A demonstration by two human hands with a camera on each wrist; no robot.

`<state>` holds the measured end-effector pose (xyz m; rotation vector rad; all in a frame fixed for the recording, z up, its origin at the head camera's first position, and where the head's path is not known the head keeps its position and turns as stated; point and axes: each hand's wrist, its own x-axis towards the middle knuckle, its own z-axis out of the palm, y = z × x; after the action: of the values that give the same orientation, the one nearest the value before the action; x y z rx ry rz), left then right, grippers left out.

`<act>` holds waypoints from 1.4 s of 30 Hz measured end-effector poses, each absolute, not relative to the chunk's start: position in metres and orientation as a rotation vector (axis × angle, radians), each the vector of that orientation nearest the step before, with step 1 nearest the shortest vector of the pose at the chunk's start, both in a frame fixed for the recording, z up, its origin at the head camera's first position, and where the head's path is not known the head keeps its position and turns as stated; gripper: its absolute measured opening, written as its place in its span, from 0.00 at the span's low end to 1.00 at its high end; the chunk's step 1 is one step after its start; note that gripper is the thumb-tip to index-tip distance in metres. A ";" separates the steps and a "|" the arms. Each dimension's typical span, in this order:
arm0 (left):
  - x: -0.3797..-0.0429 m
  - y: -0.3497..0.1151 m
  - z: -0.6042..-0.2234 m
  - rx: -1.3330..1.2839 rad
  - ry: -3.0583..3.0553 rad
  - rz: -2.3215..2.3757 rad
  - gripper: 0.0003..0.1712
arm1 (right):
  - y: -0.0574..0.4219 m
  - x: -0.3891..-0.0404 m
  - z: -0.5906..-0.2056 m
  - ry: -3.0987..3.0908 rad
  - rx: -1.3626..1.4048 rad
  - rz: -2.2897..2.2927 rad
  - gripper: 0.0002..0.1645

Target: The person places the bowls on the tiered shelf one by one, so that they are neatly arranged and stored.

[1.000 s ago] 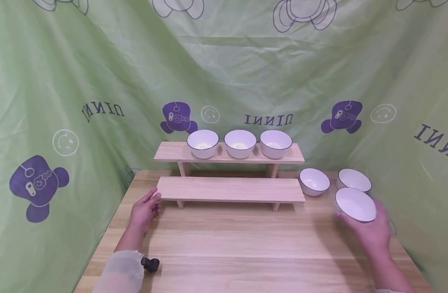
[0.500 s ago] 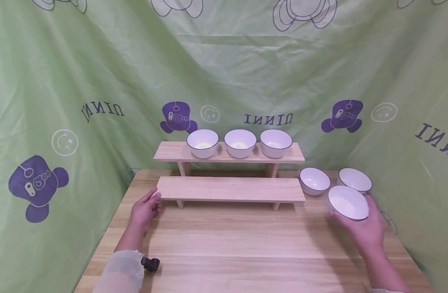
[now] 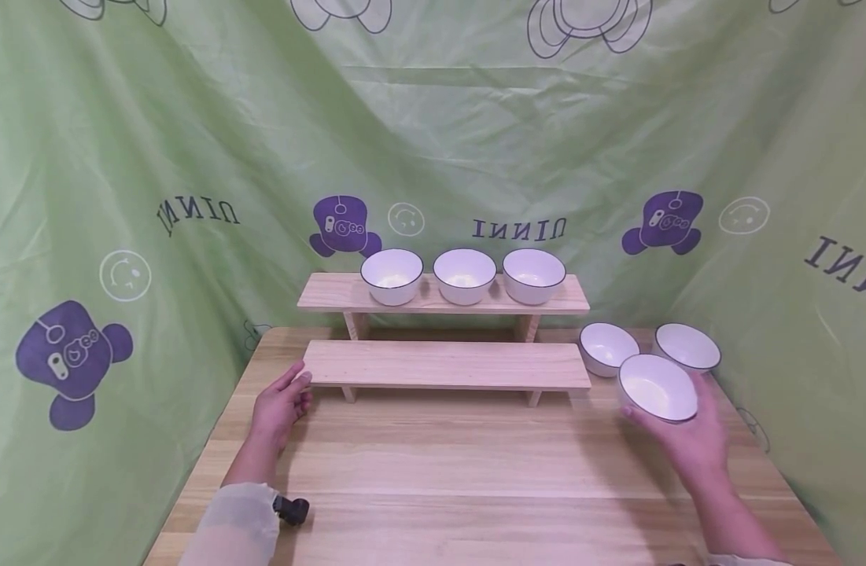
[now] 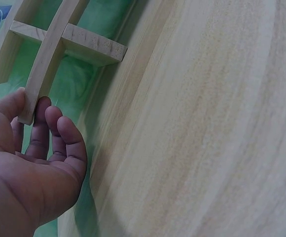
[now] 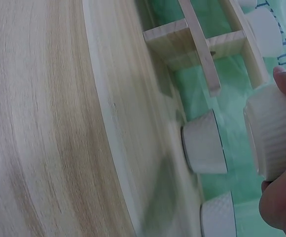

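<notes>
My right hand (image 3: 694,444) grips a white bowl with a dark rim (image 3: 657,387), held above the table at the right; the right wrist view shows the bowl's ribbed side (image 5: 273,131) off the tabletop. Behind it two like bowls stand on the table, one by the shelf's end (image 3: 606,346) and one farther right (image 3: 687,346). At the left, my left hand (image 3: 277,409) pinches the end of the lower board (image 3: 447,365) of a two-step wooden shelf, thumb above and fingers below. Three more white bowls (image 3: 464,277) sit in a row on the upper board (image 3: 326,292).
The wooden table (image 3: 433,472) spreads in front of the shelf. A green printed curtain (image 3: 433,141) hangs close behind the table and on both sides. A small black device (image 3: 291,511) is on my left sleeve.
My right hand has carried its bowl to the left and slightly back, toward the shelf's right end. My left hand has stayed on the lower board.
</notes>
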<state>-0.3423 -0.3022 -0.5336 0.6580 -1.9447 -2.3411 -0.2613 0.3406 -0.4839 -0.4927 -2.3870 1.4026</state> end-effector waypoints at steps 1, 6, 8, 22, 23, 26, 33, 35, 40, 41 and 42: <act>-0.342 -0.302 -0.533 0.659 -1.946 -2.340 0.39 | 0.339 -0.262 -0.484 -2.382 -0.489 1.412 0.79; -0.342 -0.301 -0.532 0.667 -1.942 -2.341 0.39 | 0.332 -0.263 -0.482 -2.372 -0.467 1.440 0.79; -0.342 -0.302 -0.531 0.666 -1.947 -2.342 0.39 | 0.328 -0.263 -0.481 -2.378 -0.462 1.439 0.78; -0.345 -0.301 -0.529 0.658 -1.954 -2.345 0.40 | 0.306 -0.269 -0.478 -2.385 -0.429 1.487 0.81; -0.345 -0.301 -0.529 0.661 -1.954 -2.344 0.40 | 0.304 -0.269 -0.478 -2.387 -0.423 1.484 0.81; -0.344 -0.300 -0.529 0.664 -1.953 -2.340 0.40 | 0.299 -0.271 -0.479 -2.386 -0.400 1.484 0.80; -0.344 -0.301 -0.530 0.661 -1.971 -2.324 0.41 | 0.285 -0.271 -0.482 -2.415 -0.352 1.473 0.81; -0.343 -0.302 -0.531 0.664 -1.973 -2.322 0.40 | 0.282 -0.271 -0.483 -2.431 -0.343 1.458 0.81; -0.341 -0.303 -0.532 0.665 -1.971 -2.328 0.40 | 0.275 -0.273 -0.484 -2.457 -0.320 1.442 0.82; -0.341 -0.303 -0.532 0.661 -1.972 -2.328 0.40 | 0.275 -0.273 -0.484 -2.458 -0.318 1.441 0.82; -0.341 -0.303 -0.532 0.657 -1.974 -2.327 0.40 | 0.274 -0.273 -0.484 -2.462 -0.319 1.438 0.82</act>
<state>-0.3413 -0.3030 -0.5322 0.6566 -1.9744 -2.3268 -0.2730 0.2738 -0.4840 -0.3185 -2.4616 1.4379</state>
